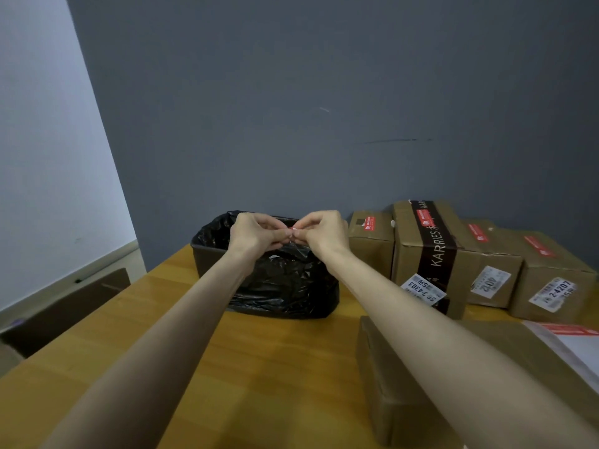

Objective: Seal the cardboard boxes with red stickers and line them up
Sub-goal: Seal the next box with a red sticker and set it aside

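Both hands are raised together above a bin lined with a black bag (pixel 278 280). My left hand (pixel 256 233) and my right hand (pixel 321 233) pinch a small red sticker (pixel 290 229) between their fingertips; a thin clear backing strip hangs below it. Several cardboard boxes stand in a row at the back right, each with a red sticker on top: a small one (pixel 371 241), a taller one with a dark "KARRIES" band (pixel 431 251), and two more (pixel 492 270) (pixel 554 280). Another cardboard box (pixel 398 384) lies under my right forearm at the front right.
The wooden table (pixel 227 367) runs from the front to the grey wall. A white sheet carrying red stickers (pixel 570 335) lies on the near box at the right edge. A dark chair back (pixel 64 306) stands left of the table.
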`<state>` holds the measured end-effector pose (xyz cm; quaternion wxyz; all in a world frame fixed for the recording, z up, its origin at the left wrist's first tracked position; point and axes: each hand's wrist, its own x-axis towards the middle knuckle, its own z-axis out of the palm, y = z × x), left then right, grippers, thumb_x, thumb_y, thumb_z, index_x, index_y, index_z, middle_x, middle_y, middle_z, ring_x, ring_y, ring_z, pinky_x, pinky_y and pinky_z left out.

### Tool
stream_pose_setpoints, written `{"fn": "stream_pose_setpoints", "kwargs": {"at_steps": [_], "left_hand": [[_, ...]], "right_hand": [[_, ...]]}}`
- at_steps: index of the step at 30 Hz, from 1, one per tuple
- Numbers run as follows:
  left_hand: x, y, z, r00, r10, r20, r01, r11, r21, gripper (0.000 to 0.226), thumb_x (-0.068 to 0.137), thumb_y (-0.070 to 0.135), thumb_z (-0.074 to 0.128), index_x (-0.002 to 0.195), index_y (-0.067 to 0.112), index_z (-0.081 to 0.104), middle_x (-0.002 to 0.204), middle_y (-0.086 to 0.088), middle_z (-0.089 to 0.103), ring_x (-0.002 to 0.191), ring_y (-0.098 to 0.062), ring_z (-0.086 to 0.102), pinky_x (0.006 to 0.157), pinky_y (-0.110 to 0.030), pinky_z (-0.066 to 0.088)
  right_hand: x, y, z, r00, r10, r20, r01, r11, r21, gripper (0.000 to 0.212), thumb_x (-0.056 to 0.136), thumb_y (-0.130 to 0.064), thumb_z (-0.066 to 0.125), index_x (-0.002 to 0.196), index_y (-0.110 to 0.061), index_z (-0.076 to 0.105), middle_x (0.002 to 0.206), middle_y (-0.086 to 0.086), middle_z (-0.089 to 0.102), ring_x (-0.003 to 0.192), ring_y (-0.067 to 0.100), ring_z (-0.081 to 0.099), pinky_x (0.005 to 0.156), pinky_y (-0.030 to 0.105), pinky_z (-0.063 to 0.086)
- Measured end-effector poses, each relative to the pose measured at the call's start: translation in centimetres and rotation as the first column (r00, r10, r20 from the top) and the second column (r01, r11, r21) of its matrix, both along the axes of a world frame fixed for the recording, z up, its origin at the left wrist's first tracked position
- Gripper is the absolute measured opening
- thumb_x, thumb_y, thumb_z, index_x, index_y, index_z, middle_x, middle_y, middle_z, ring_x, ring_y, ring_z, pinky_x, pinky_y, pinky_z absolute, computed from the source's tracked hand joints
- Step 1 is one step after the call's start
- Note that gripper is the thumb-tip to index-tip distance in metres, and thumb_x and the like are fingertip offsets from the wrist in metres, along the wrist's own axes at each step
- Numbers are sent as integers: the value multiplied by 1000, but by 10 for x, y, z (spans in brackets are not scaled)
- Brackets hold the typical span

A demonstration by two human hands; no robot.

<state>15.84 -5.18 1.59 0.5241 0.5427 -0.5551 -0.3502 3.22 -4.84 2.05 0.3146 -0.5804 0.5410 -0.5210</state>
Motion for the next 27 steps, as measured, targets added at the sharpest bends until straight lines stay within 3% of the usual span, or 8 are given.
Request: {"fn": "stream_pose_setpoints", "kwargs": {"at_steps": [4,7,12,16,18,20,22,27], "left_hand": [[4,-2,1,959,103,265,-74,990,-116,4,75,9,76,77,7,74,73,-7,69,71,-15,65,69,-21,53],[8,-8,1,884,207,418,-136,972,-193,5,79,9,72,81,5,75,80,-10,69,77,-19,62,73,-28,51],[2,-16,0,792,233,564,-130,967,-217,9,81,5,68,74,2,73,78,-12,69,76,-23,64,72,-32,52],[7,-28,5,696,145,703,-99,989,-106,11,78,10,73,69,4,71,82,-15,70,83,-29,65,78,-38,55],[15,-29,8,591,-8,806,39,999,-19,12,79,6,71,68,11,71,87,-11,71,88,-24,65,83,-35,54],[20,-25,11,440,-139,887,166,984,72,15,83,3,64,80,13,75,95,-6,71,95,-19,63,88,-29,49],[22,-22,16,353,-217,910,197,968,154,26,87,0,55,86,17,75,106,-4,68,103,-19,59,93,-29,45],[22,-16,25,323,-346,881,172,937,305,38,92,-3,41,83,23,67,126,-4,57,121,-22,48,106,-37,34]], "right_hand": [[-1,-2,-2,987,56,-149,-52,998,32,13,80,-12,71,93,-11,74,97,3,71,89,12,64,79,21,48],[2,-1,-1,967,161,-199,-143,985,100,19,89,-17,61,104,-13,72,110,2,69,102,13,60,88,24,45],[4,-10,-6,970,57,-235,-47,998,48,21,92,-16,55,102,-12,72,120,6,63,117,19,52,98,28,41],[3,-15,-12,961,-26,-277,28,1000,4,25,91,-20,56,113,-13,66,126,9,55,115,22,53,103,32,40],[-3,-14,-9,946,-3,-323,-1,1000,-10,30,92,-19,54,122,-13,59,127,9,54,117,21,52,104,30,37],[-7,-10,-4,901,89,-424,-91,996,15,32,94,-20,53,124,-12,57,121,8,59,115,21,53,98,26,37],[-6,-6,-4,823,178,-540,-161,984,78,34,95,-24,50,127,-12,55,123,9,59,117,22,52,98,28,38],[-2,-3,-12,585,336,-738,-225,942,250,54,96,-46,39,137,-11,41,140,15,44,128,30,41,106,41,34]]}}
